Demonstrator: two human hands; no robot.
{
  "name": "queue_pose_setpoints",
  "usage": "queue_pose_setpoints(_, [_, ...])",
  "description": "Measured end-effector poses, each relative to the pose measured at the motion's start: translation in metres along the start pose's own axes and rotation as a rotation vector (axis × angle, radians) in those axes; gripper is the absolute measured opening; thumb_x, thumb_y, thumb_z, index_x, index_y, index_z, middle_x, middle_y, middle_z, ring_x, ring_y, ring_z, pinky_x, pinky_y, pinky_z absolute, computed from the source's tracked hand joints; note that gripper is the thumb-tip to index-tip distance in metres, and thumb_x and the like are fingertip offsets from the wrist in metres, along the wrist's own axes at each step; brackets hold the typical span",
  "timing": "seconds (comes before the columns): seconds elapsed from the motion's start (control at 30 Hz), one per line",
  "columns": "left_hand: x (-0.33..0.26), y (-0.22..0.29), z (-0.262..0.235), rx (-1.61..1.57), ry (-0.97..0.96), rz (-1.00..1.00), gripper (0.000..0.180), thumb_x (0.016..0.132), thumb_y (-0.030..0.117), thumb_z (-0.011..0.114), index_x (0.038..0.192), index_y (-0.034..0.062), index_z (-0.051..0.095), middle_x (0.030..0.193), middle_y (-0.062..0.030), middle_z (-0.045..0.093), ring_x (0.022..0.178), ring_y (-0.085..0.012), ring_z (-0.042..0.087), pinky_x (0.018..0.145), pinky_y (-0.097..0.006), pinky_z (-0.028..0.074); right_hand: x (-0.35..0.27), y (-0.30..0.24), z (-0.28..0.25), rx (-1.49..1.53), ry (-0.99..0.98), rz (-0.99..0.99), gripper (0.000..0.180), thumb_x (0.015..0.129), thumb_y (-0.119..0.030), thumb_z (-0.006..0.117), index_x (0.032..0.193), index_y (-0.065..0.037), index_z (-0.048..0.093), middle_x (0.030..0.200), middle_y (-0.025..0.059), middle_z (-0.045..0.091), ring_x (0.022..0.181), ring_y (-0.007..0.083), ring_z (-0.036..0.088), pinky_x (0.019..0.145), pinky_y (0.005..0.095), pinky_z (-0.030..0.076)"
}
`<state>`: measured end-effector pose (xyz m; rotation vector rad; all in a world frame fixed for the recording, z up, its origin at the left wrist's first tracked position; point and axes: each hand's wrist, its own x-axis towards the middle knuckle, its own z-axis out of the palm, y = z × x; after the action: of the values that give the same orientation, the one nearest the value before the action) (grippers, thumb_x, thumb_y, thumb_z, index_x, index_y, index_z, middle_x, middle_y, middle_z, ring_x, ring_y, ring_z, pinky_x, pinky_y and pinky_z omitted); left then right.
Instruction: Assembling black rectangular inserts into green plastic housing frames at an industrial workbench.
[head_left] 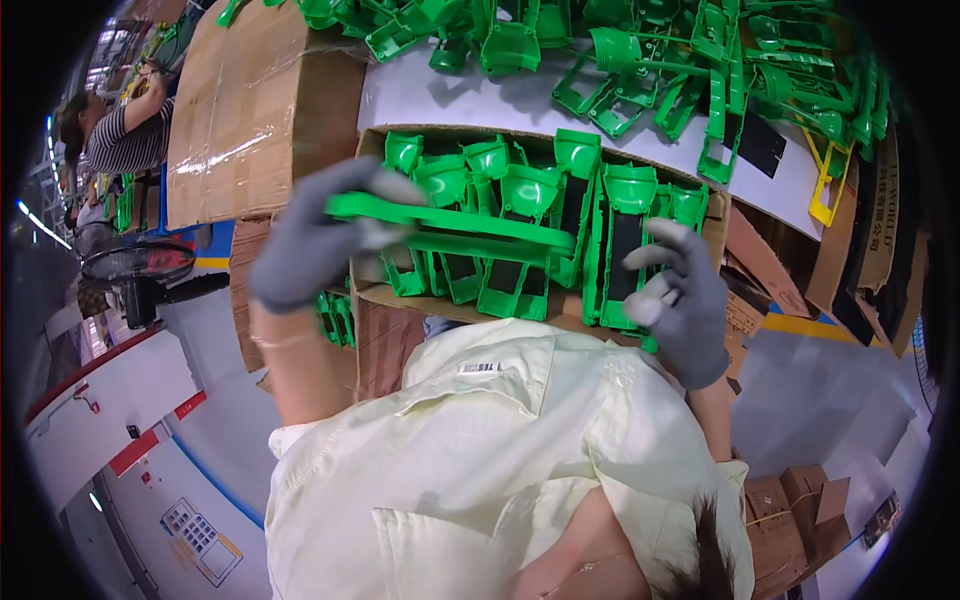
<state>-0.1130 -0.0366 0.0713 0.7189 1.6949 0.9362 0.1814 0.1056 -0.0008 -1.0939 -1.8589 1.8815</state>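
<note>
My left hand (325,235), in a grey glove with pale fingertips, is closed on one end of a long green plastic housing part (470,228). This part is held level above an open cardboard box (715,215) and is slightly blurred. Rows of similar green housings (528,190) stand in the box, several with dark strips inside. My right hand (680,300), gloved alike, is over the box's right end, its fingers bent and apart. It is nearest to a green housing (628,190) there, and I see nothing held in it.
Loose green plastic parts (620,50) are heaped on a white table (400,100). A taped cardboard carton (240,110) is at left, with a fan (140,280) beyond. Another person (125,130) works at far left. A yellow frame (828,180) and cardboard pieces (885,240) are at right.
</note>
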Motion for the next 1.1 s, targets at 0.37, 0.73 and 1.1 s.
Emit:
queue_pose_setpoints(0.37, [0.037,-0.011,-0.061,1.116,0.346,0.137,0.041,0.069,0.019,0.077,0.105,0.0058,0.063,0.086,-0.0095,0.068,0.075,-0.0206,0.065,0.066,-0.03,0.051,0.02,0.015,-0.035,-0.057,0.194,-0.027,0.052,0.077,-0.021,0.07,0.121,-0.002,0.05,0.087,0.0001,0.059,0.069,0.0021,0.047,0.063,0.016,0.038])
queue_pose_setpoints(0.73, [0.19,0.076,-0.107,1.44,0.745,0.935,0.07,0.066,0.001,0.068,0.13,0.0227,0.048,0.135,-0.0037,0.046,0.121,-0.0324,0.043,0.097,-0.04,0.044,0.043,0.023,-0.102,-0.138,0.468,-0.114,0.031,0.087,-0.015,0.062,0.114,-0.003,0.056,0.083,-0.0013,0.057,0.063,0.002,0.047,0.053,0.0168,0.038])
queue_pose_setpoints(1.1, [0.152,0.075,-0.135,1.496,0.523,1.272,0.058,0.073,0.006,0.067,0.128,0.0046,0.049,0.121,-0.0163,0.054,0.107,-0.0338,0.055,0.092,-0.04,0.045,0.084,0.061,-0.158,-0.561,0.566,-0.233,0.029,0.079,-0.02,0.068,0.107,-0.012,0.063,0.089,0.0012,0.059,0.069,0.01,0.056,0.064,0.0234,0.046])
